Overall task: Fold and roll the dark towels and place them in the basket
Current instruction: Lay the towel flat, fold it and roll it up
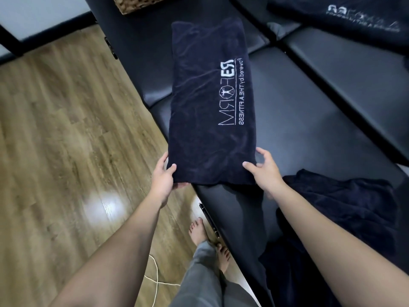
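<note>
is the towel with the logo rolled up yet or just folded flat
Folded flat, not rolled: the logo towel lies as a long rectangle on the black bench, both hands at its near corners.
</note>
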A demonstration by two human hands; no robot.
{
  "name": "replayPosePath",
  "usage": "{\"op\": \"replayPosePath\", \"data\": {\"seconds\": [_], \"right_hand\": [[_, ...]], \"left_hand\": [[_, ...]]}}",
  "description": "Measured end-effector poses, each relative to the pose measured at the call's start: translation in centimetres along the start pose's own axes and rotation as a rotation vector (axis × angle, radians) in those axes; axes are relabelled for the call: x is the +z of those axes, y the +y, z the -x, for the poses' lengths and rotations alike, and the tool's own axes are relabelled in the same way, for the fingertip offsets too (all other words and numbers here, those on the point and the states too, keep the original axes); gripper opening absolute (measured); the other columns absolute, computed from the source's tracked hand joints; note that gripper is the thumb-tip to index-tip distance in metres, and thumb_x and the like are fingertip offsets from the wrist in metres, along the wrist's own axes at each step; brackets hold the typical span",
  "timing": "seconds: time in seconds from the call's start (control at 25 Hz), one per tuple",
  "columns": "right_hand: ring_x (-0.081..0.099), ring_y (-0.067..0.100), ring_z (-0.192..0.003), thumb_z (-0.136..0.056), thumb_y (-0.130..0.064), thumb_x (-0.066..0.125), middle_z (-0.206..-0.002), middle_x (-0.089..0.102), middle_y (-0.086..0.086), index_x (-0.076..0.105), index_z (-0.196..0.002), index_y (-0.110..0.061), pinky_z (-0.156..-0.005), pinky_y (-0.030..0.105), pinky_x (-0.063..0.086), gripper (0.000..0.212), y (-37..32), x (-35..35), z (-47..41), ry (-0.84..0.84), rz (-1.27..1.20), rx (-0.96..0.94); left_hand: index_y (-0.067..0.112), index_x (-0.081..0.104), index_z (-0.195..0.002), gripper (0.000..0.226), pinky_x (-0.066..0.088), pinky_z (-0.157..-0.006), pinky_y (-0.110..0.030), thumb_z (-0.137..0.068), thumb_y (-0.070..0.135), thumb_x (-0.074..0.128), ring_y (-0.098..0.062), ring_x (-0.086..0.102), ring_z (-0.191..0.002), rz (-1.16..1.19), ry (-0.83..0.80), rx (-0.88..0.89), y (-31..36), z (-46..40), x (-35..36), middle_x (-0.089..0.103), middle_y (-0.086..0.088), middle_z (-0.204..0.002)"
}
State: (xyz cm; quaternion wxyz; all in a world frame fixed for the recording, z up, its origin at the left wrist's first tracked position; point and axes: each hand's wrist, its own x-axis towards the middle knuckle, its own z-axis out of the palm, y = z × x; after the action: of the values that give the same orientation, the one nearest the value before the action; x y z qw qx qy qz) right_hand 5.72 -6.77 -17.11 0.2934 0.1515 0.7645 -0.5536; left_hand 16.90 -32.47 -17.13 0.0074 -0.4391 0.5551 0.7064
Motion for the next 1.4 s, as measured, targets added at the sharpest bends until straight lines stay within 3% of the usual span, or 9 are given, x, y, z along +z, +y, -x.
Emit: {"op": "replayPosePath", "data": {"seconds": [0.12,0.24,0.4,0.68,0.84,0.96,1.04,1.24,1.4], "right_hand": [[0.059,0.028,-0.084,-0.087,-0.022,0.071,-0.117,0.064,0.03,0.068,-0.119,-0.042,-0.076,0.043,0.053,0.037,0.2,-1.4,-0.2,-0.012,-0.231,0.045],[0.07,0.028,-0.096,-0.095,-0.013,0.064,-0.114,0.074,0.011,0.075,-0.114,-0.028,-0.085,0.048,0.059,0.027,-0.3,-1.9,-0.1,-0.038,-0.41,0.061],[0.071,0.024,-0.081,-0.101,-0.022,0.057,-0.082,0.076,0.001,0.068,-0.11,-0.015,-0.06,0.025,0.051,0.016,-1.8,-1.8,-0.4,-0.092,-0.489,0.102],[0.068,0.036,-0.113,-0.105,-0.025,0.048,-0.124,0.07,0.011,0.043,-0.133,-0.028,-0.098,0.04,0.051,0.029,-4.7,-1.5,-2.4,-0.16,-0.85,0.155],[0.069,0.012,-0.087,-0.098,-0.01,0.056,-0.112,0.07,0.003,0.053,-0.121,-0.021,-0.088,0.039,0.053,0.025,-4.0,0.2,-2.7,0.129,-0.108,-0.361],[0.055,0.028,-0.108,-0.089,-0.031,0.071,-0.133,0.063,0.003,0.065,-0.123,-0.019,-0.094,0.048,0.046,0.037,-1.4,0.2,-4.2,0.245,0.959,-0.924],[0.046,0.038,-0.131,-0.086,-0.045,0.069,-0.15,0.049,0.007,0.059,-0.138,-0.019,-0.102,0.053,0.035,0.059,-0.6,0.1,-5.3,0.247,1.345,-0.985],[0.051,0.037,-0.119,-0.077,-0.056,0.075,-0.129,0.055,0.012,0.046,-0.149,-0.016,-0.106,0.051,0.034,0.088,-1.7,0.3,-7.4,0.23,1.546,-0.954],[0.053,0.033,-0.105,-0.078,-0.045,0.077,-0.112,0.057,0.01,0.064,-0.122,-0.01,-0.096,0.044,0.037,0.058,-3.4,0.6,-8.1,0.215,1.553,-1.073]], "left_hand": [[0.023,0.071,-0.116,0.032,0.054,-0.096,-0.05,-0.104,0.007,0.046,-0.042,0.071,-0.097,0.04,-0.028,-0.037,1.1,-0.3,-0.9,0.07,-0.012,-0.124],[0.018,0.072,-0.111,0.03,0.052,-0.092,-0.042,-0.104,0.012,0.043,-0.034,0.072,-0.098,0.04,-0.112,-0.085,1.5,-0.4,-1.3,0.069,-0.015,-0.122],[0.011,0.068,-0.116,0.037,0.053,-0.09,-0.039,-0.095,0.03,0.044,-0.031,0.072,-0.107,0.229,-0.219,-0.221,3.3,-1.4,-1.8,0.069,-0.015,-0.126],[0.004,0.022,-0.156,0.084,0.038,-0.115,-0.05,-0.099,0.064,0.039,-0.032,0.057,-0.131,0.44,-0.299,-0.244,6.9,-4.5,0.5,0.061,-0.012,-0.141],[0.022,0.009,-0.161,0.072,0.045,-0.108,-0.035,-0.105,0.038,0.05,-0.02,0.044,-0.143,0.172,-0.151,0.107,6.0,-3.9,4.1,0.037,-0.013,-0.16],[0.028,0.022,-0.158,0.075,0.036,-0.114,-0.029,-0.097,0.045,0.061,-0.01,0.033,-0.148,-0.715,-0.241,0.615,3.4,-4.6,4.9,0.039,0.0,-0.16],[0.027,0.03,-0.157,0.078,0.019,-0.123,-0.042,-0.092,0.062,0.056,-0.013,0.023,-0.153,-1.308,-0.216,0.831,1.9,-5.7,4.7,0.035,0.007,-0.162],[0.028,0.051,-0.145,0.067,0.03,-0.117,-0.047,-0.087,0.06,0.063,-0.023,0.044,-0.141,-1.641,-0.008,1.069,1.4,-8.7,3.5,0.049,0.006,-0.153],[0.022,0.07,-0.103,0.047,0.043,-0.093,-0.037,-0.09,0.062,0.047,-0.022,0.063,-0.096,-1.516,0.023,1.227,2.9,-10.2,3.1,0.069,0.004,-0.1]]}}
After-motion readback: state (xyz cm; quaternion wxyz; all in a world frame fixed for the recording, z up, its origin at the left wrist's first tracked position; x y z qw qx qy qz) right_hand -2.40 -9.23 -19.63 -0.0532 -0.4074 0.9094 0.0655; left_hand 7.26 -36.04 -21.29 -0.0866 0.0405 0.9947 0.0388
